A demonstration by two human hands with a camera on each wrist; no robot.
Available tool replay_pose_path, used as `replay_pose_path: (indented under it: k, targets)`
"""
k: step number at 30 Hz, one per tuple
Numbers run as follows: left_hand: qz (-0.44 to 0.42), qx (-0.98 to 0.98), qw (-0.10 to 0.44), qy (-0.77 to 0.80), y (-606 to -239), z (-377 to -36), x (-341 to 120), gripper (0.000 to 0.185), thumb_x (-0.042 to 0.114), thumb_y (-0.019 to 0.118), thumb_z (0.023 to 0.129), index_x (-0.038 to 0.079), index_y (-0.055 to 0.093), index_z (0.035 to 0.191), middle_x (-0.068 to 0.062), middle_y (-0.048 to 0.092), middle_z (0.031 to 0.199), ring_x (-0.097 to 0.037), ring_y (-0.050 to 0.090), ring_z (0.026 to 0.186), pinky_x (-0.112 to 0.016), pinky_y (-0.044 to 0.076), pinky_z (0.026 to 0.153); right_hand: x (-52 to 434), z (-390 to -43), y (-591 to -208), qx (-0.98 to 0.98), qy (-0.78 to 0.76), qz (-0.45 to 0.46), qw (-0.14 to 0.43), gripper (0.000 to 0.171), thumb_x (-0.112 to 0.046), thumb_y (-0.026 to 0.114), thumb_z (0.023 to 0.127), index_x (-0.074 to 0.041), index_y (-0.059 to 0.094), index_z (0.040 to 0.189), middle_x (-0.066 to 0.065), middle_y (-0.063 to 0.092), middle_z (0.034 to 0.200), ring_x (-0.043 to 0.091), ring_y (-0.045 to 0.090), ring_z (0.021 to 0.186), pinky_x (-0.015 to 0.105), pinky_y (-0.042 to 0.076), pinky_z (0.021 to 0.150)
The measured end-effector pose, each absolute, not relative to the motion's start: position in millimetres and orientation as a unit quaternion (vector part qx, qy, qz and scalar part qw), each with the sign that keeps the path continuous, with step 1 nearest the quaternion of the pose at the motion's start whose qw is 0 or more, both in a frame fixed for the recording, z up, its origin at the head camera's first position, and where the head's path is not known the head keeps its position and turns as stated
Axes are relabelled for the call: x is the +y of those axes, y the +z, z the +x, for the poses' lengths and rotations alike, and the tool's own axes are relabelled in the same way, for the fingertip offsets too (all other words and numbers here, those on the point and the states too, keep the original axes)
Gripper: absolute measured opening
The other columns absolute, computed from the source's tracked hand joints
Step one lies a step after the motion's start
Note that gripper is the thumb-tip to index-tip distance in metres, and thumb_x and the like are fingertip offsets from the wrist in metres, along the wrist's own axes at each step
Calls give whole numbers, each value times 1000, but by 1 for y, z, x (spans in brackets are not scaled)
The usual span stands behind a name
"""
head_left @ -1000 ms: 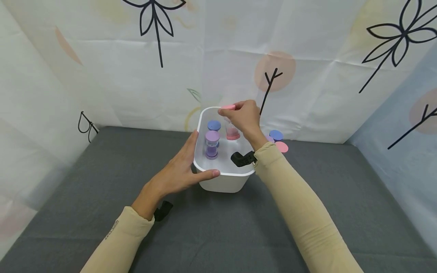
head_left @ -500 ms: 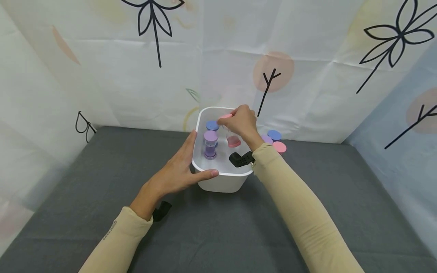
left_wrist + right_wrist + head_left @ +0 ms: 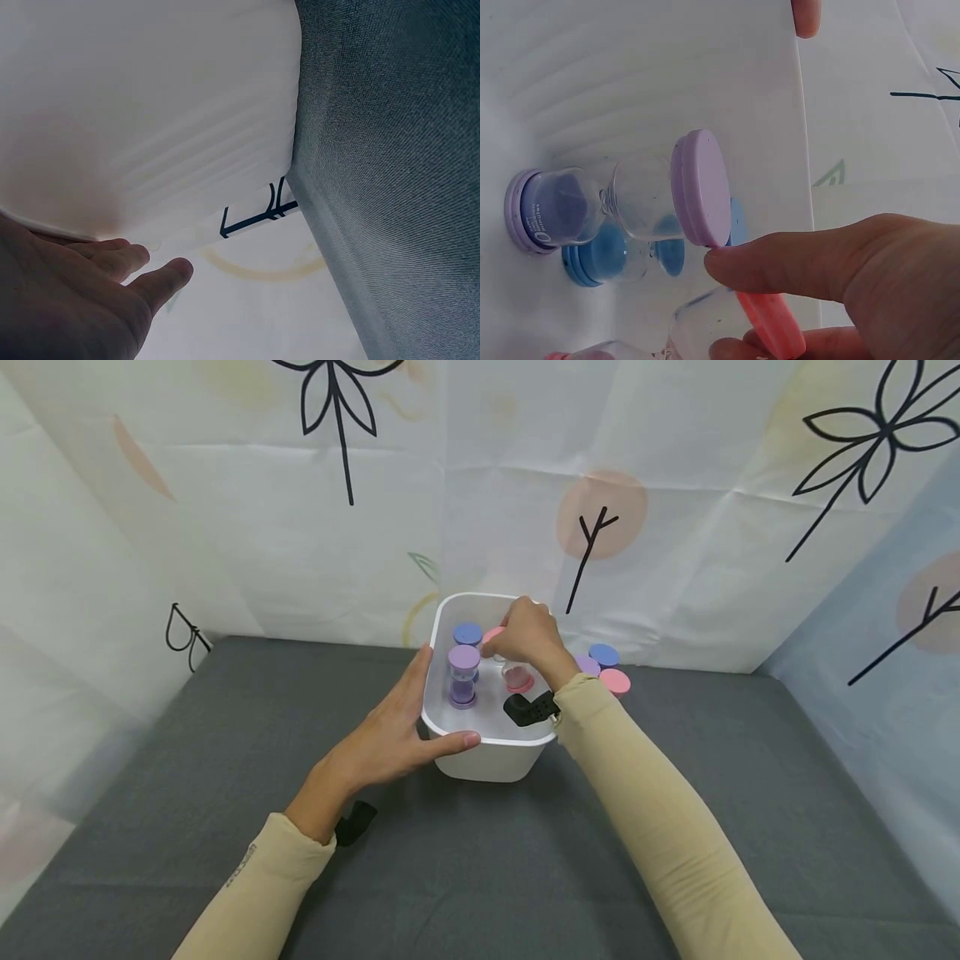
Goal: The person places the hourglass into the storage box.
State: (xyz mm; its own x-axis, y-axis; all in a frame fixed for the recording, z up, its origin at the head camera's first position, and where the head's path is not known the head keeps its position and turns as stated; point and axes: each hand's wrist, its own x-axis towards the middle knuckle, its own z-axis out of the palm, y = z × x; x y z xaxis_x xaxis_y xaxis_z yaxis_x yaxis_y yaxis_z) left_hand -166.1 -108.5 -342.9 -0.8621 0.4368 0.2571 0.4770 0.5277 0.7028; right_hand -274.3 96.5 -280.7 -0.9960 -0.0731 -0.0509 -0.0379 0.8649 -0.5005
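Right hand (image 3: 531, 639) grips pink hourglass (image 3: 517, 677); apparently inside tub (image 3: 487, 758).

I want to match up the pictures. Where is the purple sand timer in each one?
Head view: the purple sand timer stands in the left half of the white tub, in front of the blue timer.
Left wrist view: not in it; only the tub's outer wall shows.
Right wrist view: left of middle, beside the right hand gripping the pink timer.
Shared landmark: the white tub.
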Motion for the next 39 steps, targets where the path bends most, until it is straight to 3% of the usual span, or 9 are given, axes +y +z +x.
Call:
replay_pose_path:
  k: [15,24,39]
  targets:
    - [-259,-875,32,-407,-343,-166,-108,120,67,73,83,22,-4,164,3,8,168,-21,22,150,-54,28,116,98,-274,-282,970,-232,-61,36,34,-20,91,71,1,74,93,11,70,95,26,56,88,37,48,75]
    - [-251,-879,22,-404,-342,-166,-108,119,68,72,82,32,-9,162,9,5,168,-17,21,150,-55,27,116,98,-275,-282,969,-232,-70,39,32,-17,90,70,0,74,92,11,69,96,26,56,88,37,47,73]
    - [-249,-878,16,-408,-341,-165,-108,122,68,72,82,26,-9,163,4,3,169,-20,20,151,-56,26,116,98,-276,-283,966,-245,-70,50,40,-18,91,72,1,75,103,13,70,104,28,59,95,42,51,81]
